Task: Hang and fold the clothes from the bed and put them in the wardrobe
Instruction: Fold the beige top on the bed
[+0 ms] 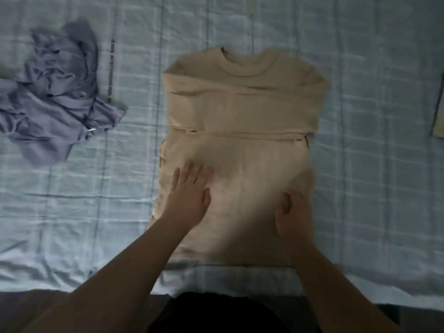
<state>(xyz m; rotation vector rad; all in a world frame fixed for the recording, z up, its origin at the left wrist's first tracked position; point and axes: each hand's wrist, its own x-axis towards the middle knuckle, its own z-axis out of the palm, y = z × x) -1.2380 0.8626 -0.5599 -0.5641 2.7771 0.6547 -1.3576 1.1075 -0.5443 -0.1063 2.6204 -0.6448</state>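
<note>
Blurry right hand (pixel 293 215), fingers (pixel 286 202) perhaps curled.

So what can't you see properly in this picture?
Head view:
1. Right hand: motion blur hides whether it pinches the beige sweater or just presses it.
2. Yellowish thing: cut off by the right edge, unidentifiable.
3. Purple garment: crumpled and cut by the left edge, so its type is unclear.
4. Wardrobe: outside the frame.
</note>
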